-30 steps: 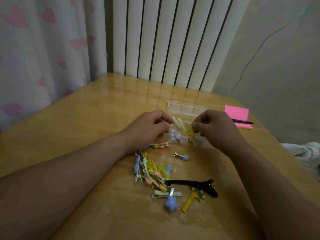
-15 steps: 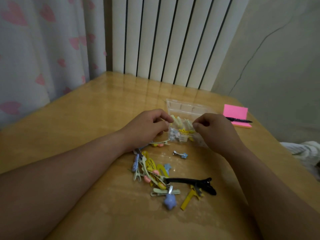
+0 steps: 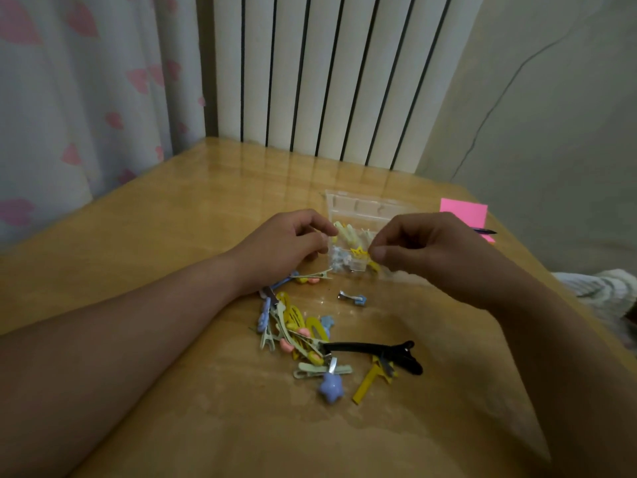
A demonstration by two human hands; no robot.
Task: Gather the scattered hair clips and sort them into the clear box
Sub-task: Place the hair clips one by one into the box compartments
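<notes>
- The clear box (image 3: 365, 201) stands on the table (image 3: 172, 236) towards the far right corner. It is open at the top and split into compartments.
- Box contents: pale yellow clips (image 3: 345, 232) lie in a compartment on the left side. White and light blue clips (image 3: 339, 259) fill the compartment nearer the front edge. The compartments along the far wall show no contents.
- The right hand (image 3: 427, 251) hovers over the box with its fingers curled. Thumb and forefinger are narrowed to a pinch on the yellow crown clip (image 3: 357, 252), which is low over the box, beside the white and light blue clips.
- The left hand (image 3: 286, 244) has curled fingers, with the tips at the left wall of the box. Whether it grips the wall cannot be told.
- The pile of clips (image 3: 296, 326) lies at the centre of the table, just in front of the box. A black clip (image 3: 372, 350), a purple star clip (image 3: 330, 390) and a yellow bar clip (image 3: 364, 388) lie on the side nearest the front edge.
- A small blue clip (image 3: 353, 298) lies alone between pile and box.
- A pink notepad (image 3: 463, 213) with a pen (image 3: 484, 231) lies at the right edge.
</notes>
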